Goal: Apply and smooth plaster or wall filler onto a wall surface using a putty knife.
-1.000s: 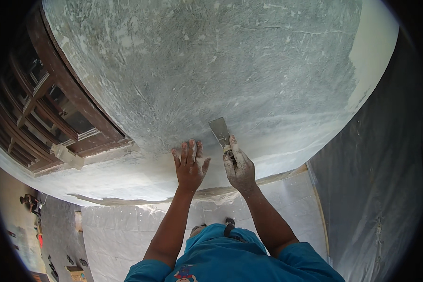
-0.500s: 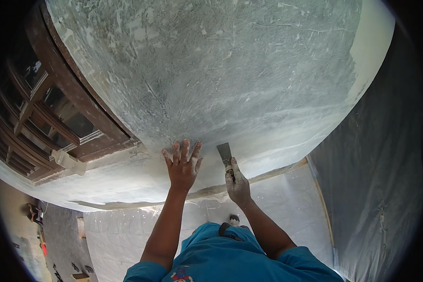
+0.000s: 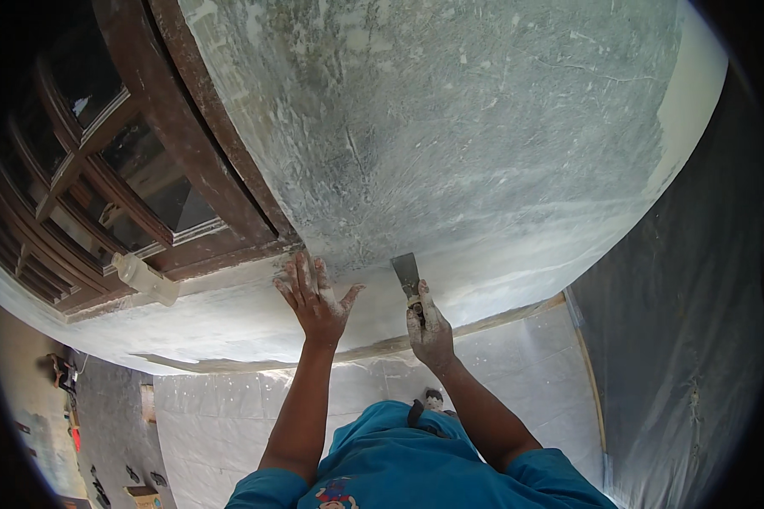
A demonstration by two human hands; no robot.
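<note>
My right hand [image 3: 431,332] is closed round the handle of a putty knife [image 3: 406,271], its dark, flared blade pointing up at the plastered wall [image 3: 501,153]. Whether the blade touches the wall I cannot tell. White powder coats that hand and my left fingers. My left hand [image 3: 318,301] is open, fingers stretched out against the wall just below the lower corner of the brown window frame [image 3: 229,191]. Grey, patchy and scratched plaster covers most of the wall, with a paler band along its lower part.
A pale bottle-like object [image 3: 146,278] lies on the window ledge at the left. Dark plastic sheeting [image 3: 679,339] hangs on the right. Light sheeting [image 3: 229,420] covers the floor below the wall. Far left, a person [image 3: 59,373] is small in the distance.
My left hand has shifted left along the wall toward the window corner, its thumb now spread. The window fills more of the view. My right hand keeps the putty knife in nearly the same place.
</note>
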